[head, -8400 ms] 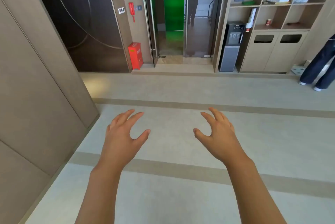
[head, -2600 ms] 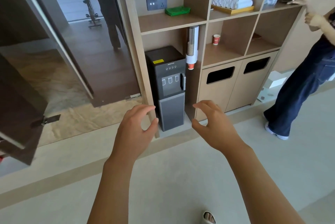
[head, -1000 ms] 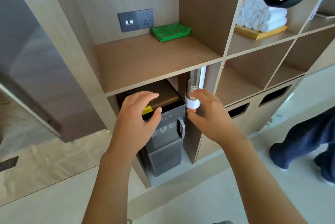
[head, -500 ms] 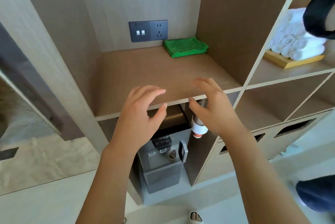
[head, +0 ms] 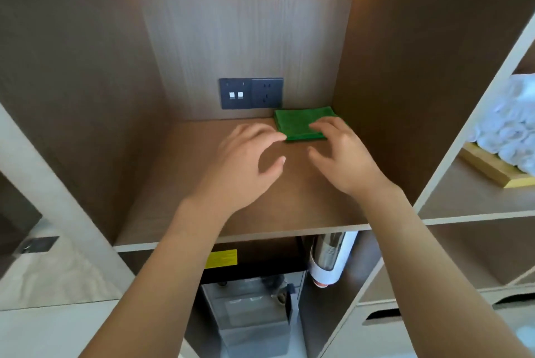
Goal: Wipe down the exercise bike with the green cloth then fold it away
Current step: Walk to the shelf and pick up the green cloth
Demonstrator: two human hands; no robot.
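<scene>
The green cloth (head: 298, 123) lies folded flat at the back right corner of a wooden shelf compartment (head: 179, 192), below a wall socket. My right hand (head: 344, 157) reaches into the compartment with fingers spread, its fingertips over the cloth's near right edge. My left hand (head: 246, 166) is beside it, open, its fingertips close to the cloth's near left corner. Neither hand holds anything. The exercise bike is out of view.
A dark switch and socket plate (head: 250, 93) is on the back wall. A black water dispenser (head: 249, 294) and a cup dispenser (head: 330, 259) stand under the shelf. Rolled white towels (head: 509, 126) on a gold tray fill the compartment to the right.
I have come up close to the shelf. Both hands have risen from the shelf's front edge and reached in to the cloth at the back.
</scene>
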